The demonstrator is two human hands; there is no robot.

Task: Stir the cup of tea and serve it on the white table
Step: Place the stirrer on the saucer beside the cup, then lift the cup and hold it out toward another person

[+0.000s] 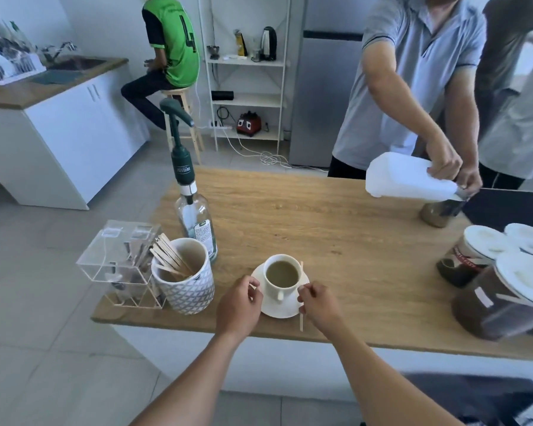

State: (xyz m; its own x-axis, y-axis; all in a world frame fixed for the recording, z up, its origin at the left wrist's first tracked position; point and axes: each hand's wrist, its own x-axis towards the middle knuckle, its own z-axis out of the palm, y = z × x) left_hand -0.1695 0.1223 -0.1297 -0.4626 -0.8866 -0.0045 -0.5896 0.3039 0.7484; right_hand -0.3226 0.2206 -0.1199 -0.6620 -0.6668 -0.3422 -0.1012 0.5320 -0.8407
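A white cup of pale tea (282, 275) stands on a white saucer (282, 309) near the front edge of the wooden counter (336, 235). My left hand (239, 305) grips the saucer's left rim. At the right rim, my right hand (319, 302) pinches the saucer. A thin wooden stir stick (301, 319) lies across the saucer's right side, partly hidden under that hand. No white table is in view.
A patterned pot of wooden sticks (183, 276), a clear acrylic box (120, 259) and a pump bottle (194, 216) stand left of the cup. Lidded jars (502, 287) sit at the right. Across the counter a person pours from a white jug (410, 176). Another person sits on a stool (182, 118).
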